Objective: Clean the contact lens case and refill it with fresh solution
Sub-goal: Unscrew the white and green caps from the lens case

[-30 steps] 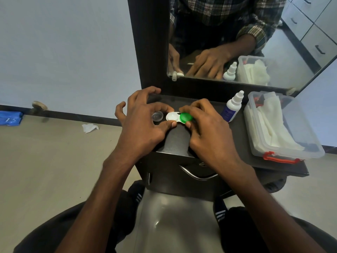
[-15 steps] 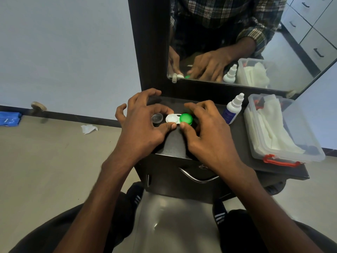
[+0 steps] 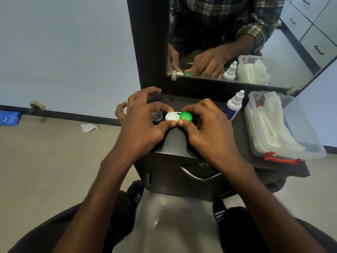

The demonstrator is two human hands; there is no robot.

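A white contact lens case (image 3: 171, 116) lies on the black counter (image 3: 175, 143) below the mirror. Its left well is uncovered; a green cap (image 3: 186, 116) sits on its right well. My left hand (image 3: 144, 125) pinches the white left side between thumb and forefinger. Thumb and fingers of my right hand (image 3: 207, 128) are closed around the green cap. A small clear cap (image 3: 156, 115) lies on the counter just left of the case. The solution bottle (image 3: 233, 105), white with a blue label, stands upright to the right of my right hand.
A clear plastic box (image 3: 310, 143) with white tissues and a red clasp sits at the counter's right end. The mirror (image 3: 255, 42) rises behind the counter. A drawer handle (image 3: 197, 175) is below the front edge. A crumpled tissue (image 3: 88, 127) lies on the floor at left.
My right hand's fingers have shifted around the green cap, leaving more of its top exposed. The left hand and the case have stayed in place.
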